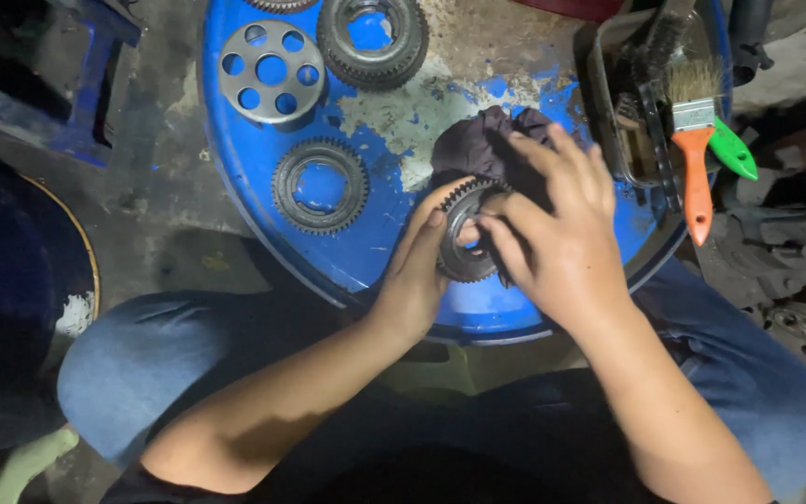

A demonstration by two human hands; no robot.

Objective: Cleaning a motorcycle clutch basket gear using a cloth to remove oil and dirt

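Held item: toothed gear (464, 245), dark metal, stood on edge over the near rim of the blue drum top (366, 252) that serves as the bench.

Left hand (414, 271): clasped on the gear's left edge, fingers curled over the teeth.

Right hand (557, 229): grasping a dark cloth (487, 140) and pressing it against the gear's right face; the cloth bunches up behind the fingers. How far the cloth wraps behind the gear cannot be told.

On the drum top, well apart from the hands: ring gear (320, 185) lying flat at centre left; larger ring gear (372, 39) at the far edge; grey perforated disc (270, 73) just beside it.

To the right: metal tray (608, 112) with an orange-handled paintbrush (695, 140) and a green-handled tool (732, 149), apparently a second brush.
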